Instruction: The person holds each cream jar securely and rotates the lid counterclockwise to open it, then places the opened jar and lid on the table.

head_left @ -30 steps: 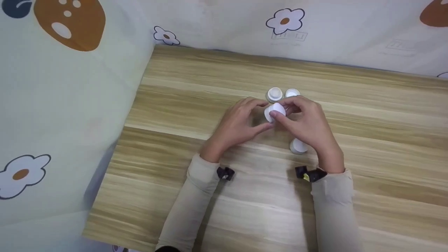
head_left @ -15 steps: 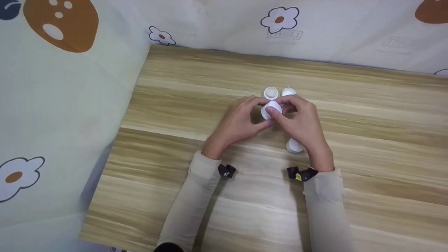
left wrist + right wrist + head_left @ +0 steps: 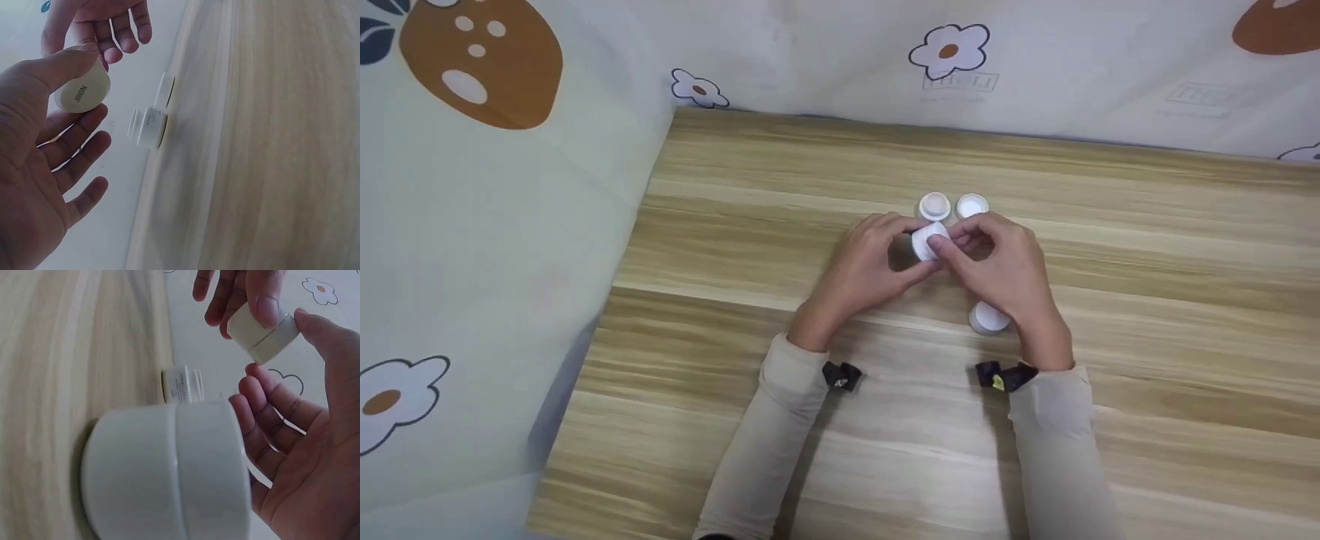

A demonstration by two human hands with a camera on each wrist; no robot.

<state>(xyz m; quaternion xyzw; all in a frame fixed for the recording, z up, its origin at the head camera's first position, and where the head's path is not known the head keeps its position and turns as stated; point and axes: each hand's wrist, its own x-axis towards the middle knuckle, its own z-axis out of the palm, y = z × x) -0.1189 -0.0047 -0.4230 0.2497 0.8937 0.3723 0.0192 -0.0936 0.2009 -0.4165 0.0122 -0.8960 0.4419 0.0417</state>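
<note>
- White jar (image 3: 922, 244), small and round: up between your two hands, tilted in the head view, above the table; clock taken from here, 12 at the far edge.
- Your left hand (image 3: 866, 259), toward 9: thumb and index pinch the jar, other three fingers stretched loosely clear of it.
- Your right hand (image 3: 1009, 262), toward 3: thumb pressed on the jar, index curled to it, so a pinch too.
- Seam runs round the held jar in the right wrist view; dark print on the end facing the left wrist camera.
- Uncapped jar (image 3: 935, 206) at 12, upright, neck showing.
- Shallow white piece (image 3: 973, 205) between 1 and 2, just beside it; probably an upturned lid, small in your head view.
- Capped jar (image 3: 988, 318) at 5, upright, near your right wrist.
- Wood-grain table (image 3: 922, 450) under all three.
- Beige sleeves (image 3: 780, 420) at 7 and 5, black wrist cameras (image 3: 841, 376) by the cuffs.
- Pale flowered cloth (image 3: 810, 60) behind, 12; printed orange fruit (image 3: 484, 75) near 10.
</note>
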